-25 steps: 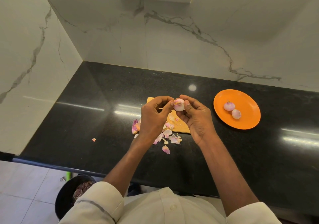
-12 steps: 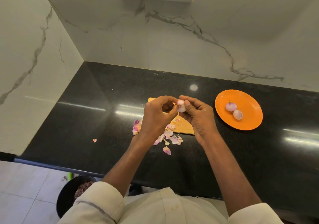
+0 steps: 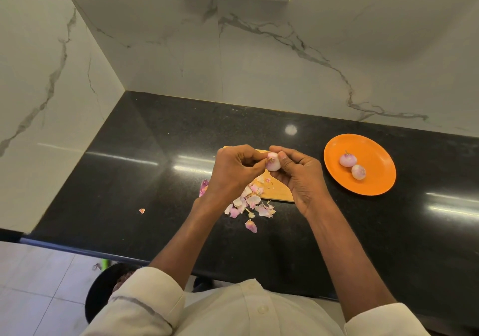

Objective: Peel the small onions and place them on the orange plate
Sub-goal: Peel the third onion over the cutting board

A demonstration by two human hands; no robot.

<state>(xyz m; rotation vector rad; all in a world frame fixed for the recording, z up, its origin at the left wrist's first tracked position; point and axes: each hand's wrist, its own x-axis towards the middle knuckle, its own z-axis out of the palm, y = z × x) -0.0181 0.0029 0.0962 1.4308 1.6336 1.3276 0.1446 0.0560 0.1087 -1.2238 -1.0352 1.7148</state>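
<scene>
A small pale onion (image 3: 273,163) is held between both hands above the wooden cutting board (image 3: 278,192). My right hand (image 3: 298,176) grips it from the right, thumb on its side. My left hand (image 3: 234,171) pinches at its left end with thumb and fingertips. The orange plate (image 3: 378,180) lies to the right on the black counter and holds two peeled onions (image 3: 348,159) (image 3: 358,171), side by side. The board is largely hidden under my hands.
A pile of pink and white onion skins (image 3: 248,203) lies on the board's near edge and the counter, with one loose flake (image 3: 141,210) further left. Marble walls close the back and left. A dark bin (image 3: 103,291) stands on the floor below the counter's edge.
Both hands stay together on the onion; my left fingertips have shifted along its left end, and the onion has turned a little in my right hand. The plate's onions are unmoved.
</scene>
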